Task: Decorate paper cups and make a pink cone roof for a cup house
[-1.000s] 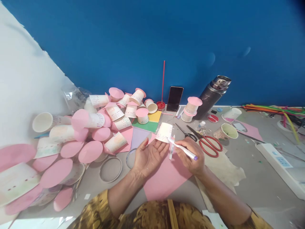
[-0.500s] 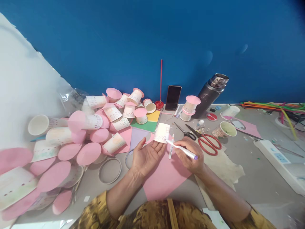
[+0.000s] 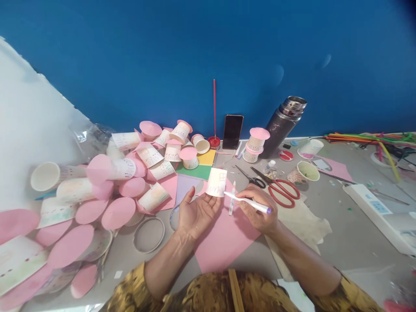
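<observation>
My left hand (image 3: 199,214) is turned palm up, thumb apart, and holds a small white paper cup (image 3: 216,182) at its fingertips. The fingertips go out of sight at the cup's lower rim. On the cup's side are a purple wavy line and a faint yellowish window-like grid. My right hand (image 3: 260,210) is closed around a white marker (image 3: 248,201) with a purple end; its tip is at the cup's right edge, and whether it touches I cannot tell. Beneath the hands lie a pink sheet (image 3: 224,242) and another white marker (image 3: 232,199).
Many decorated cups with pink paper discs (image 3: 118,212) crowd the left. Red-handled scissors (image 3: 282,193), black-handled scissors (image 3: 253,177), a speckled cup (image 3: 303,172) and a power strip (image 3: 378,216) lie right. A phone (image 3: 232,132) and a dark flask (image 3: 282,128) stand by the blue wall.
The view has shifted slightly. The cup stands a little more upright at my left fingertips, and the marker tip has drawn slightly down and left along with it.
</observation>
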Tool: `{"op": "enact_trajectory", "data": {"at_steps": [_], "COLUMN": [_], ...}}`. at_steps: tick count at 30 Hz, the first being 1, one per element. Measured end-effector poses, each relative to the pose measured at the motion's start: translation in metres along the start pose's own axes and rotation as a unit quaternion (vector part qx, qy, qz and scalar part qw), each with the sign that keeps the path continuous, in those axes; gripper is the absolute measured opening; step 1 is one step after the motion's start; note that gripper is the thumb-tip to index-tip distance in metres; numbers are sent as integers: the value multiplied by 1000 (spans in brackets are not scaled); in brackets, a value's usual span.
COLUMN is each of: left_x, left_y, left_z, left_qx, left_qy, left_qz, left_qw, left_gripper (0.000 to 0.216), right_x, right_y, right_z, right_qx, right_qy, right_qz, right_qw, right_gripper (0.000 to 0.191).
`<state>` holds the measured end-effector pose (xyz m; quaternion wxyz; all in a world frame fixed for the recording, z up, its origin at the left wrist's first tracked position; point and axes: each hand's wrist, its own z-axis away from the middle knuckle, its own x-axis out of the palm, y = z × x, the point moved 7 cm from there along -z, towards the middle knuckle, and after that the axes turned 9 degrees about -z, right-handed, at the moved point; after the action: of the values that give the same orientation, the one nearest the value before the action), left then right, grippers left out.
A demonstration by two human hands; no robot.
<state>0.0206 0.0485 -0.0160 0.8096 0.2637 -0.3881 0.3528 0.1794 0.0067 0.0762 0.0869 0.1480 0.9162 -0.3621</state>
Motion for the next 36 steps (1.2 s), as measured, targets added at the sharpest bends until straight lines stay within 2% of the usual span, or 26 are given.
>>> {"op": "enact_trajectory", "data": {"at_steps": [3, 8, 12, 16, 19, 22, 26, 29, 31, 33, 36], "left_x": [-1, -1, 1, 2, -1, 1, 6, 9, 11, 11, 8], "left_y": [0, 0, -11, -22, -27, -29, -28, -26, -22, -17, -10], "left_z": [-1, -1, 0, 3, 3, 3, 6, 8, 9, 8, 6], "left_qx": [-9, -17, -79, -134, -147, -136, -86, -54, -32, -7, 25], "left_qy": [-8, -22, -57, -96, -96, -106, -124, -128, -131, -128, -112], "left_qz": [1, -21, -70, -110, -127, -124, -137, -151, -144, -125, -99], "left_qw": [1000, 999, 993, 980, 976, 977, 979, 979, 980, 984, 988], "left_gripper": [52, 56, 65, 70, 69, 69, 69, 63, 58, 54, 47], "right_x": [2, -8, -13, -7, -6, -8, -14, -15, -20, -25, -20], "right_y": [2, 12, 35, 52, 55, 55, 60, 61, 55, 43, 19], "right_z": [2, 8, 12, 14, 13, 13, 14, 14, 13, 12, 6], "right_qx": [12, 37, 150, 265, 303, 304, 288, 265, 227, 176, 83], "right_qy": [-11, 51, 91, 62, 52, 67, 107, 109, 128, 149, 100], "right_qz": [-24, -17, -26, -87, -90, -78, -75, -72, -56, -28, -9], "right_qw": [1000, 998, 984, 958, 947, 947, 949, 955, 964, 973, 991], "right_gripper": [10, 22, 31, 41, 39, 37, 33, 35, 38, 32, 23]}}
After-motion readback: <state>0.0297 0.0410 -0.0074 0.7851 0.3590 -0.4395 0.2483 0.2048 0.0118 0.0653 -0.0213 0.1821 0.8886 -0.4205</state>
